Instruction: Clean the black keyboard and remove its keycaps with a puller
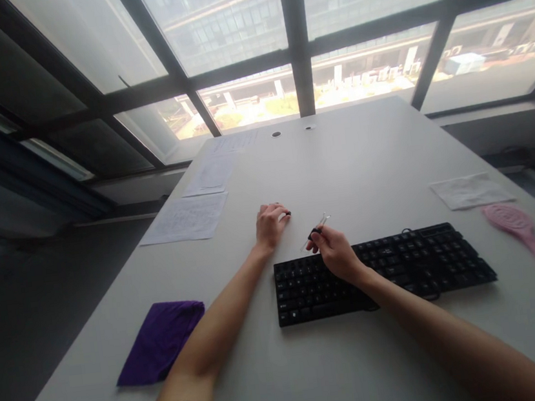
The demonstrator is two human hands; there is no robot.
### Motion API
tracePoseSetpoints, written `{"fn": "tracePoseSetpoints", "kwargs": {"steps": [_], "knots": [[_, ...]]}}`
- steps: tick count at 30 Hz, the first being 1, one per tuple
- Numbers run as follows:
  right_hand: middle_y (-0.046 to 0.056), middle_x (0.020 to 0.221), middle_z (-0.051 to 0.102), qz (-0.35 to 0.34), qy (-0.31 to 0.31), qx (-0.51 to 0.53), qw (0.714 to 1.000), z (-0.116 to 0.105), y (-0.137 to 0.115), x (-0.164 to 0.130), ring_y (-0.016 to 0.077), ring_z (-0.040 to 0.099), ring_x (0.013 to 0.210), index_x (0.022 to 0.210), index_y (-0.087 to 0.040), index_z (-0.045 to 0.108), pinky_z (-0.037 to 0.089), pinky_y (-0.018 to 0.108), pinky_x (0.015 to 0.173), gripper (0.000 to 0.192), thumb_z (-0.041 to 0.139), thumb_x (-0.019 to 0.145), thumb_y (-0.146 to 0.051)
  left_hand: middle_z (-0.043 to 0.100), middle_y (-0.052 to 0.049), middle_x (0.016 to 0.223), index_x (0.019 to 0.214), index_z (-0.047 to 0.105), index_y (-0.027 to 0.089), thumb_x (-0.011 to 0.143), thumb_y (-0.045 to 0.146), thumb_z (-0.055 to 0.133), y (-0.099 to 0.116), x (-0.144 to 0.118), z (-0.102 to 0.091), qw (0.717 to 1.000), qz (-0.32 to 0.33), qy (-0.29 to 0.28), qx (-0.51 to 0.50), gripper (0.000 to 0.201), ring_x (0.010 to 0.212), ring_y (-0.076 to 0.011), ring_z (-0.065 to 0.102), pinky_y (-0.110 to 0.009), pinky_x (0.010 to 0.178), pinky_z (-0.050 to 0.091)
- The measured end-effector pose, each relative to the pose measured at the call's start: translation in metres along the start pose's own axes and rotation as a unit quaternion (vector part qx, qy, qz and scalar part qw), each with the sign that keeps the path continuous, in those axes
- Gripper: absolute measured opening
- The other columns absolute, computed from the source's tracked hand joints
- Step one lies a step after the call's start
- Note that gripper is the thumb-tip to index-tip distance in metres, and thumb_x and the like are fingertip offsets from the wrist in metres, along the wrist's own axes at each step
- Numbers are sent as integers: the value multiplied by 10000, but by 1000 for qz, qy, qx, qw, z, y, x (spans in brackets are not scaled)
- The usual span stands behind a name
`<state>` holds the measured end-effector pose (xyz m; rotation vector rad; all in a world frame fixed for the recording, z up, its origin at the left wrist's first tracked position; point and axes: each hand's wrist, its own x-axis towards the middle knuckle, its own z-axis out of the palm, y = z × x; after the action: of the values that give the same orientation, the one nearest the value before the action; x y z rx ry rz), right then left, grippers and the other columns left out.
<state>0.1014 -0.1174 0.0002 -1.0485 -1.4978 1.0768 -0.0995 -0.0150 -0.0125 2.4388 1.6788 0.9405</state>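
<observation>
Grey table [366, 169] under big windows [227, 30] carries a keyboard [402, 268]. Right hand [334, 247] pinches a clear tool [315, 230]; left hand [270, 223] curls over a small dark piece [288, 213].

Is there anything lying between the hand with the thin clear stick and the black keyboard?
Nothing visible does. The right hand holds the thin clear stick right at the keyboard's far edge, with only bare table around it.
</observation>
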Motion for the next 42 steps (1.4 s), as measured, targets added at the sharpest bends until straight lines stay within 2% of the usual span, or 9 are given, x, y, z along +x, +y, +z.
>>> {"fn": "tracePoseSetpoints", "kwargs": {"steps": [7, 42], "knots": [[25, 758, 705, 4, -4, 3, 1000, -1, -1, 0, 161, 600, 657, 801, -218, 574, 463, 287, 661, 256, 486, 994, -361, 641, -48, 1202, 908, 775, 266, 810, 192, 780, -12, 20, 12, 997, -21, 45, 57, 122, 1080, -274, 502, -424, 989, 449], [27, 747, 705, 8, -2, 14, 1000, -1, -2, -1, 163, 611, 648, 791, -222, 559, 487, 295, 665, 309, 478, 1001, -434, 636, -60, 1166, 880, 759, 254, 785, 168, 790, -23, 24, 18, 992, -96, 74, 20, 132, 1125, -293, 494, -479, 993, 442]]}}
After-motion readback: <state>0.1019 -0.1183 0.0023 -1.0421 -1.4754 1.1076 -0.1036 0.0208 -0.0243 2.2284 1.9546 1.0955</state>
